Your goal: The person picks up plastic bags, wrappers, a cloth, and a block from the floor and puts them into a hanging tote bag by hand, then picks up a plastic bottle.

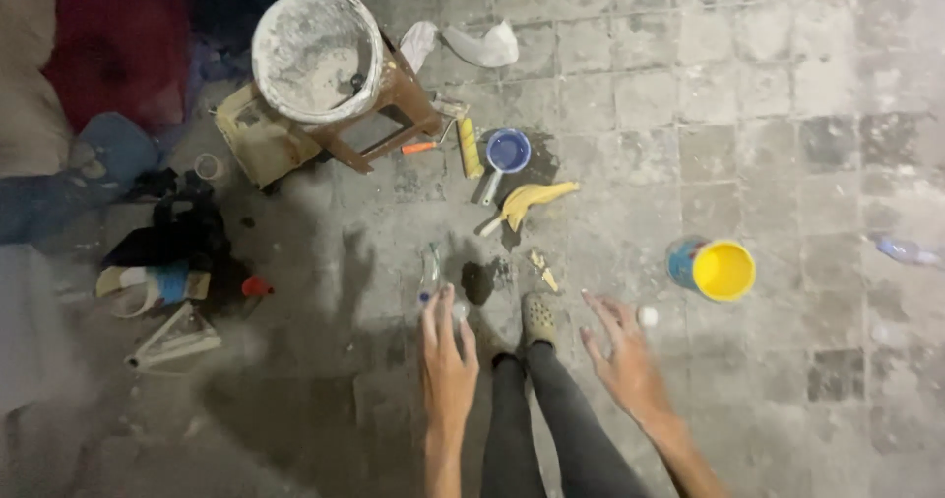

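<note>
My left hand reaches down with fingers together, its tips just below a clear plastic bottle lying on the tiled floor. My right hand hangs open with spread fingers, close to a small white cap. Neither hand holds anything. A yellow-filled paint can stands to the right of my right hand. Between my arms I see my leg and shoe.
A plaster-caked white bucket sits on a wooden stool. Near it lie a paint roller, a blue scoop and a yellow trowel-like tool. Clutter, tape rolls and cloth fill the left side.
</note>
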